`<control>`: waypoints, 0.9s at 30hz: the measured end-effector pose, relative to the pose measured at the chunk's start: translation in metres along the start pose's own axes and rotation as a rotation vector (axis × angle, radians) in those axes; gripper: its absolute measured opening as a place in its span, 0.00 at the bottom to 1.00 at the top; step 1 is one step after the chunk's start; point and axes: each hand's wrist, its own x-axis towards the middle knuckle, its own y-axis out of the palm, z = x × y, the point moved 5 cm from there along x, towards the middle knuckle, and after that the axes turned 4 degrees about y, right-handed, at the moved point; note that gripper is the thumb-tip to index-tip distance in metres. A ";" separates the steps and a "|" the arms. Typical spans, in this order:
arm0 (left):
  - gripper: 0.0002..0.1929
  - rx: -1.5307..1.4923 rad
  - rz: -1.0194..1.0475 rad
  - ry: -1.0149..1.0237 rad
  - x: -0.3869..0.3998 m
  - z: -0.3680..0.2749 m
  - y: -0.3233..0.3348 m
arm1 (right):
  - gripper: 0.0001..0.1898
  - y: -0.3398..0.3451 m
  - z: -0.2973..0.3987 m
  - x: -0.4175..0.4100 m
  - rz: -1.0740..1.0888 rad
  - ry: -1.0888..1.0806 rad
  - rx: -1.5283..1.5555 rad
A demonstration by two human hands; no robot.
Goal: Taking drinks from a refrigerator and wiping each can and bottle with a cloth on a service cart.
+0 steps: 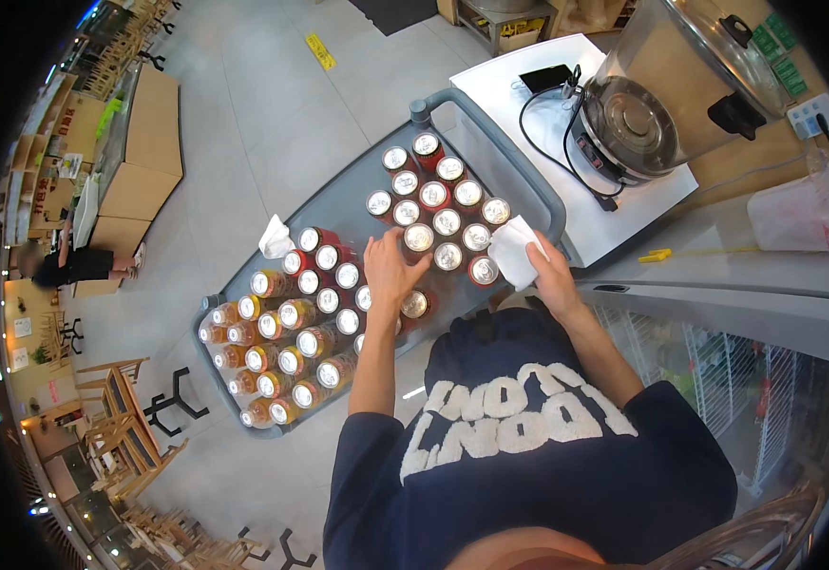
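My left hand (pixel 388 269) is at a drink can (pixel 418 238), its fingers on the left side and its thumb on the near side. A folded white cloth or paper wipe (pixel 515 251) is pinched in my right hand (pixel 553 274), beside the silver-topped red cans (pixel 484 271). All of these stand upright on a grey plastic cart (pixel 336 196). More red cans (pixel 326 256), yellow-sided cans (pixel 309 343) and small amber bottles (pixel 242 333) fill the cart's left part. A crumpled white wipe (pixel 276 237) lies at its far edge.
Right of the cart, a white table (pixel 493 68) holds a clear-walled appliance (pixel 631 128) with a black cord (pixel 528 135). A glass-door fridge (pixel 706 377) stands at my right. Wooden chairs (pixel 118 406), a counter (pixel 140 149) and a person (pixel 90 263) are farther left.
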 end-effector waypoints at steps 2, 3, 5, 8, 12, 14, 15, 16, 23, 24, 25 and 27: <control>0.35 -0.124 -0.172 0.047 -0.003 -0.005 -0.014 | 0.21 0.003 0.004 0.001 0.003 -0.027 -0.023; 0.36 -0.242 -0.155 -0.055 -0.006 -0.003 -0.018 | 0.21 0.006 0.005 0.001 0.004 -0.033 -0.021; 0.35 -0.497 -0.252 -0.115 -0.009 -0.004 -0.027 | 0.21 0.015 0.012 0.002 0.041 -0.049 0.050; 0.32 -1.314 -0.366 -0.318 -0.018 -0.019 -0.036 | 0.22 0.040 0.027 0.008 0.112 -0.114 0.037; 0.37 -1.974 -0.171 -0.523 -0.033 -0.049 -0.013 | 0.24 0.099 0.062 0.013 0.194 -0.321 -0.290; 0.42 -2.105 -0.154 -0.610 -0.039 -0.056 -0.007 | 0.26 0.135 0.076 0.015 0.193 -0.722 -0.710; 0.47 -2.117 -0.127 -0.562 -0.036 -0.071 -0.018 | 0.26 0.155 0.074 0.013 0.218 -0.795 -0.924; 0.47 -2.111 -0.117 -0.564 -0.037 -0.073 -0.021 | 0.27 0.170 0.069 0.008 0.243 -0.863 -1.139; 0.57 -2.504 0.074 -0.136 -0.047 -0.059 -0.052 | 0.32 0.183 0.047 -0.060 0.737 -0.918 -1.177; 0.57 -2.504 0.086 -0.149 -0.049 -0.067 -0.054 | 0.32 0.189 0.050 -0.055 0.728 -0.908 -1.174; 0.56 -2.464 -0.031 -0.179 -0.048 -0.072 -0.054 | 0.33 0.197 0.058 -0.046 0.658 -0.972 -1.129; 0.54 -2.363 -0.269 -0.221 -0.045 -0.075 -0.055 | 0.34 0.212 0.088 -0.028 0.630 -0.950 -1.131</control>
